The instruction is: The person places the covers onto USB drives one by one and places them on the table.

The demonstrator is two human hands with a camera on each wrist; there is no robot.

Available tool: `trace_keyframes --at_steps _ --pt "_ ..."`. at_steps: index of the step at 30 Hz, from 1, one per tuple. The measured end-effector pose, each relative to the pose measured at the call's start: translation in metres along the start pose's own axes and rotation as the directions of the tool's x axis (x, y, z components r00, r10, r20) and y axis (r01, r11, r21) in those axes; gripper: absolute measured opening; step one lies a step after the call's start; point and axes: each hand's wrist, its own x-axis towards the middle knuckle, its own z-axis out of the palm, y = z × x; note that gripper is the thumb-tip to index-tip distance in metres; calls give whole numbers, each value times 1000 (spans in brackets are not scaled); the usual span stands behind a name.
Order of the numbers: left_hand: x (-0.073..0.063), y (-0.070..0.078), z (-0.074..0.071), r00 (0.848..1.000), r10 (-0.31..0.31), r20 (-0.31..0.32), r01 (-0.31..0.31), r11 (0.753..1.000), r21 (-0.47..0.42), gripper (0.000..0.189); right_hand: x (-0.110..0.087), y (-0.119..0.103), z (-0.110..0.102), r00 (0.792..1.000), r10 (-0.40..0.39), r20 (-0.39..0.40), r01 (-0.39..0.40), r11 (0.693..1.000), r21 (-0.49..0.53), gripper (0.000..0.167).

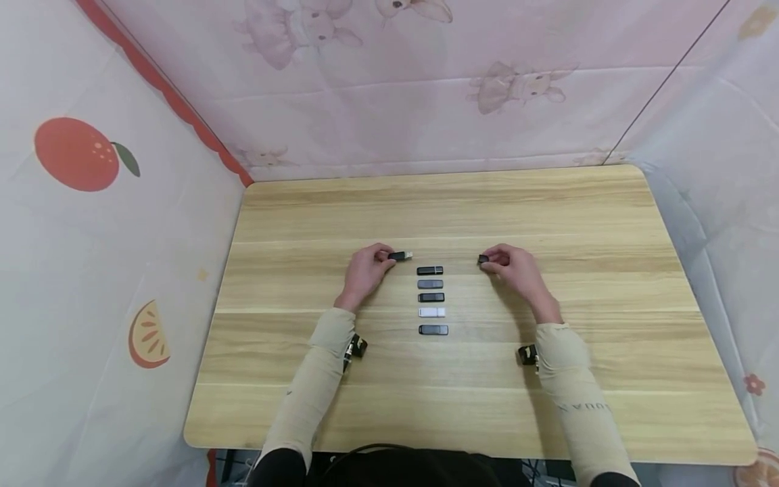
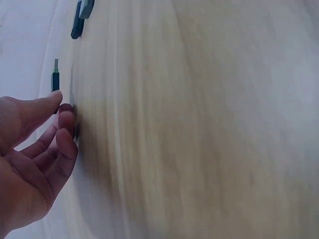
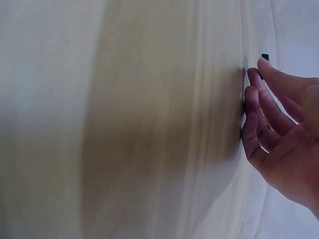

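Observation:
My left hand point(image 1: 368, 270) pinches a black USB stick point(image 1: 398, 256) by its body, its bare metal plug pointing right. In the left wrist view the thumb and fingertips grip the lower end of the stick point(image 2: 56, 82), and its plug points up. Across from it, my right hand point(image 1: 514, 269) pinches a small black cap point(image 1: 483, 259) between thumb and fingers. Only the dark tip of the cap point(image 3: 265, 57) shows past the thumb in the right wrist view. A gap of bare wood separates the two hands.
Several USB sticks lie in a column between the hands: a black one point(image 1: 429, 270) at the top, then grey and black ones, a white one point(image 1: 432, 312), and a grey one point(image 1: 433, 330) nearest me. All rest on the wooden table point(image 1: 438, 399), with patterned curtains behind.

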Motion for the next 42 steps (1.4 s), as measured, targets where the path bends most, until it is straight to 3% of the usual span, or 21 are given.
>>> trace_keyframes --at_steps 8,15,26,42 --pt "0 8 5 998 -45 50 51 990 -130 20 7 -14 16 999 -22 45 19 998 64 29" --pt "2 16 8 997 -44 65 52 990 -132 20 11 -21 22 997 -35 63 28 993 113 26" --pt "3 29 14 994 -21 111 34 992 -122 22 21 -32 39 994 -90 61 84 991 104 26" --pt "2 38 18 987 62 150 -38 987 -157 22 22 -47 49 992 -63 113 49 991 127 23"
